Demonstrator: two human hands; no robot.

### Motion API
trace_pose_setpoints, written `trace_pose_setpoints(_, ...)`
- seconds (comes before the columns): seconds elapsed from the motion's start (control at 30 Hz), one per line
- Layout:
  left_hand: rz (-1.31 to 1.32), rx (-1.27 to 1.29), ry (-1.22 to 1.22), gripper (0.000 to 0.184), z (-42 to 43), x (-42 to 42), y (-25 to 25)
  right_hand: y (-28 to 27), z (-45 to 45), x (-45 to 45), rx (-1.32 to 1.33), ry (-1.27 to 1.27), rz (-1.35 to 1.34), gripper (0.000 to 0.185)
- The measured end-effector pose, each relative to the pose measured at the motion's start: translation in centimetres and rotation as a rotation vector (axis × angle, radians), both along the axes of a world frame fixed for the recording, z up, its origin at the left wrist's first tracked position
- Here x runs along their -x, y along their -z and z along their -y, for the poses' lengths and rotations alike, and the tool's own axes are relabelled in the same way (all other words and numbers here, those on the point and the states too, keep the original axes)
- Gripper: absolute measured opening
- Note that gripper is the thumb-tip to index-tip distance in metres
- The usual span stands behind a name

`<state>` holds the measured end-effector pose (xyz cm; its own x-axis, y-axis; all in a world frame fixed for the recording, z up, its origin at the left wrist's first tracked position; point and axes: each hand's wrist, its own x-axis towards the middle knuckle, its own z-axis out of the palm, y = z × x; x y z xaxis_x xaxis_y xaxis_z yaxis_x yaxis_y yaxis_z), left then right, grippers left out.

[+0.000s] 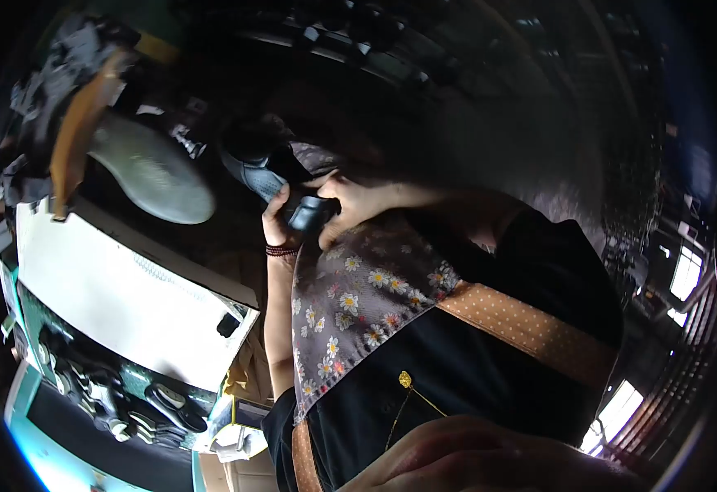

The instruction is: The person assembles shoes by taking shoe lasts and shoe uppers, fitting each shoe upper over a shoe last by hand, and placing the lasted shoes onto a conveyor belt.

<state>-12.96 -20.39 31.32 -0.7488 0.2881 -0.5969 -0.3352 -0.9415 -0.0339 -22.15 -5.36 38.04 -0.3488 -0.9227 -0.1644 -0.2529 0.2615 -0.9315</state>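
Observation:
My left hand point(276, 215), with a dark beaded bracelet at the wrist, is closed round a black shoe point(262, 179), its thumb lying across the upper. The shoe has a glossy, textured panel that catches the light. At its other end my right hand point(349, 205) is closed on a shiny dark part, fingers bent. Both hands hold the shoe in front of my lap, just above the flowered apron point(350, 307). Shadow hides the far side of the shoe and some fingertips.
A white board or tabletop point(129, 295) lies to the left. Beyond it, several dark shoes or shoe parts point(112, 398) sit on a greenish shelf. Above stands a pale, sole-shaped surface point(153, 176) beside a brown curved bar point(75, 135). Bright windows point(687, 271) show at right.

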Motion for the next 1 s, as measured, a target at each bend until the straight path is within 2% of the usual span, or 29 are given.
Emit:
trace_pose_setpoints(0.07,-0.018,0.138,-0.042,0.025,-0.7,1.4,-0.9,1.7,-1.7,-1.3,-0.282,0.18,0.076,0.053)
trace_pose_setpoints(0.1,-0.05,0.122,0.005,0.027,-0.9,1.9,-1.4,2.3,-2.7,-1.9,-0.24,0.227,0.055,0.047)
trace_pose_setpoints(0.2,-0.158,0.265,0.117,0.032,-2.1,4.8,-2.6,-1.7,-4.0,0.6,-0.458,0.2,-0.135,0.04)
trace_pose_setpoints(0.23,-0.062,0.363,0.087,0.039,-1.8,4.3,0.6,-1.9,-5.0,1.9,-0.601,0.206,-0.066,0.042)
trace_pose_setpoints(0.27,-0.182,0.196,0.046,0.038,3.6,1.8,5.6,0.8,-2.2,-0.7,-0.349,0.408,-0.069,0.044)
trace_pose_setpoints(0.3,-0.295,0.329,-0.028,0.038,5.3,0.7,4.9,2.7,-3.6,-0.9,-0.457,0.465,-0.08,0.044)
trace_pose_setpoints(0.33,-0.373,-0.084,-0.08,0.043,8.2,0.7,4.6,3.8,-4.9,-0.4,-0.563,0.522,-0.094,0.044)
trace_pose_setpoints(0.37,-0.153,0.049,-0.158,0.047,10.4,-0.9,3.8,3.8,-6.1,0.5,-0.787,0.533,-0.122,0.042)
trace_pose_setpoints(0.4,-0.08,0.107,-0.262,0.053,12.2,-1.7,2.1,3.9,-7.4,1.1,-1.011,0.538,-0.142,0.04)
trace_pose_setpoints(0.47,-0.268,0.246,-0.406,0.076,17.1,-4.6,3.7,4.9,-11.5,2.4,-1.199,0.606,0.105,0.036)
trace_pose_setpoints(0.5,-0.039,0.324,-0.516,0.077,18.9,-4.0,1.5,12.3,-16.8,1.5,-1.317,0.616,0.009,0.037)
trace_pose_setpoints(0.53,0.045,0.567,-0.483,0.078,21.2,-2.9,0.5,16.9,-20.2,1.3,-1.437,0.627,-0.077,0.038)
trace_pose_setpoints(0.57,0.333,0.917,-0.322,0.078,23.9,-2.4,-1.2,20.3,-24.9,1.3,-1.485,0.689,-0.11,0.037)
trace_pose_setpoints(0.63,0.281,0.999,-0.466,0.068,23.0,1.1,-8.9,21.2,-30.0,2.7,-1.579,0.806,-0.173,0.034)
trace_pose_setpoints(0.7,-0.188,0.55,-0.588,0.066,23.3,-0.5,-10.4,21.8,-33.6,2.5,-1.676,0.896,-0.234,0.031)
trace_pose_setpoints(0.77,-0.261,0.41,-0.391,0.075,26.8,-1.7,-9.9,21.4,-36.1,4.0,-1.732,0.881,-0.281,0.032)
trace_pose_setpoints(0.8,-0.206,0.443,-0.362,0.081,28.4,-1.8,-9.8,20.6,-37.0,4.9,-1.75,0.818,-0.282,0.035)
trace_pose_setpoints(0.87,-0.079,0.508,-0.307,0.094,30.8,-2.3,-10.0,23.3,-42.8,6.4,-1.622,0.743,-0.273,0.04)
trace_pose_setpoints(0.9,-0.007,0.761,-0.353,0.092,31.4,-2.1,-9.9,25.2,-44.6,6.6,-1.558,0.706,-0.26,0.042)
trace_pose_setpoints(0.97,-0.106,0.55,-0.333,0.081,35.2,-4.1,-7.9,22.1,-39.2,8.5,-1.614,0.79,-0.269,0.049)
trace_pose_setpoints(1.0,-0.126,0.674,-0.334,0.078,34.8,-3.3,-8.1,20.3,-36.0,9.7,-1.635,0.844,-0.278,0.052)
